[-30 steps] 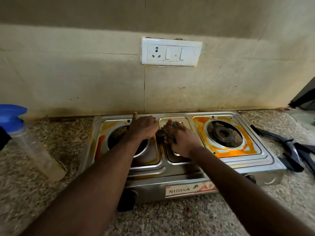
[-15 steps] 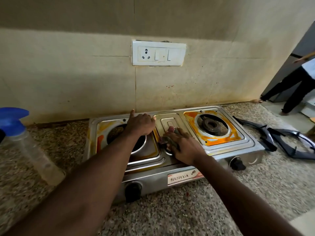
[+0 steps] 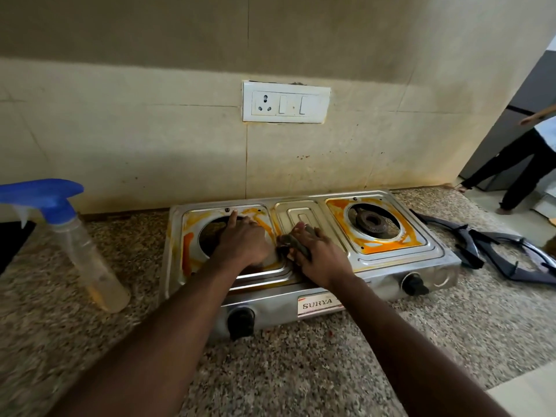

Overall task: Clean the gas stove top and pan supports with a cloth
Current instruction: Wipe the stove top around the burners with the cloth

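A steel two-burner gas stove [image 3: 391, 260] sits on the granite counter, with orange stains around both burner openings. My left hand [image 3: 240, 242] rests flat over the left burner opening, its index finger pointing at the back rim. My right hand [image 3: 319, 257] presses a dark, crumpled cloth [image 3: 293, 245] onto the middle panel of the stove top. The right burner [image 3: 372, 220] is bare. Two dark pan supports [image 3: 499, 254] lie on the counter to the right of the stove.
A clear spray bottle [image 3: 90, 260] with a blue trigger head stands left of the stove. A white socket and switch plate [image 3: 285, 102] is on the tiled wall behind. A person [image 3: 517, 164] stands at the far right beside a grey fridge.
The camera view has swung a little, so the stove sits more central. My right hand with the cloth has slid slightly back on the middle panel. My left hand stays over the left burner.
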